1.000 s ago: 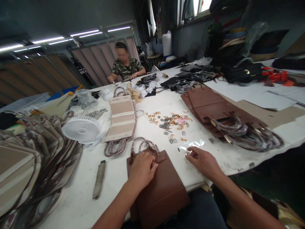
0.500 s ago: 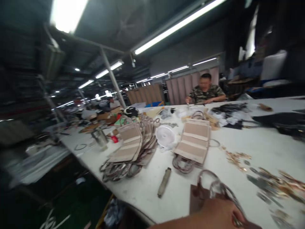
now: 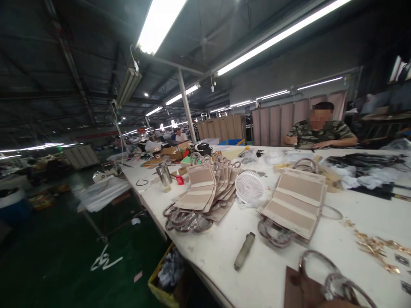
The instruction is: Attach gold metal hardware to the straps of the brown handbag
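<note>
A sliver of my left hand point(image 3: 335, 304) shows at the bottom edge, beside a dark brown bag piece point(image 3: 293, 284) with plastic-wrapped looped handles point(image 3: 317, 256). Its fingers are cut off by the frame, so its grip is hidden. My right hand is out of view. Beyond lies a stack of beige panels point(image 3: 297, 196) with wrapped handles. More such panels point(image 3: 197, 184) are fanned out to the left, next to a round white fan point(image 3: 249, 188). A taped grey-green tool handle point(image 3: 244, 251) lies on the white table point(image 3: 221, 252).
Gold-coloured metal parts point(image 3: 374, 246) are scattered at the right. Across the table sits a person in camouflage point(image 3: 321, 132). A metal flask point(image 3: 164, 175) and a red bottle point(image 3: 179, 178) stand at the left. Below the near edge is a yellow-edged bin point(image 3: 160, 295).
The view has swung left, so the table things appear further right. My left hand and forearm, large at the bottom before, have mostly dropped out of the frame.
</note>
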Available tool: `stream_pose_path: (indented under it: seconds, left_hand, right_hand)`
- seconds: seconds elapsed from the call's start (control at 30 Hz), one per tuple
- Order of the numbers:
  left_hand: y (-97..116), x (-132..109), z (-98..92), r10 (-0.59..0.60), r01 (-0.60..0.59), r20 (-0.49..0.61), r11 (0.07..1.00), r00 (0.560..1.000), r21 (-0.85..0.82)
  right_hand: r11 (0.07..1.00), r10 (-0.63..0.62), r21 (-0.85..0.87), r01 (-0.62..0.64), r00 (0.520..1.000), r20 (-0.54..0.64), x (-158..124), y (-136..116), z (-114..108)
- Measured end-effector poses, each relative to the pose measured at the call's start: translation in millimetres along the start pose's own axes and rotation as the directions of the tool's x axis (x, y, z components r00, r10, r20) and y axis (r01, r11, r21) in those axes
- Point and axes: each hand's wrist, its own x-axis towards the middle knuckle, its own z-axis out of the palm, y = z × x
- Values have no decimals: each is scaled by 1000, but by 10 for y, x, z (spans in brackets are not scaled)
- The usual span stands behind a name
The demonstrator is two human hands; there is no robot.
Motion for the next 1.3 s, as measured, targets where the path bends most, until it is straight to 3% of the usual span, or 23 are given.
stream_pose_path:
  seconds: [0.07, 0.17, 0.2, 0.3, 0.47, 0.67, 0.8, 1.07, 1.3]
  left_hand:
    - [-12, -59, 54, 1, -1, 21, 1000, 1000, 10]
    - [-21, -61, 211, 63, -69, 104, 996, 993, 54]
    - [-32, -21, 259, 112, -122, 57, 969, 992, 214]
    - [-94, 200, 369, 198, -211, 75, 944, 977, 255]
    - [-89, 383, 415, 240, -261, 101, 902, 965, 343]
    - [11, 446, 341, 195, -236, 139, 873, 971, 427]
    - [16, 522, 358, 162, -214, 156, 881, 974, 422]
    - [-7, 544, 383, 131, -190, 177, 906, 975, 378]
    - [65, 560, 373, 83, -158, 208, 912, 975, 378]
  right_hand:
    - [998, 64, -11, -64, 996, 60, -6, 20, -324]
    - [972, 204, -120, -200, 979, 20, -188, 118, -1087]
    - [958, 247, -151, -245, 969, -6, -274, 129, -1320]
    - [939, 340, -88, -332, 936, 90, -411, 124, -1708]
    - [921, 379, 48, -386, 918, 114, -313, 137, -1740]
    - [965, 198, -196, -172, 973, 119, -302, 102, -1733]
    - [957, 141, -268, -109, 984, 106, -367, 157, -1700]
    - [942, 124, -325, -79, 985, 121, -476, 219, -1631]
    - [837, 170, -544, -58, 973, 158, -445, 53, -1589]
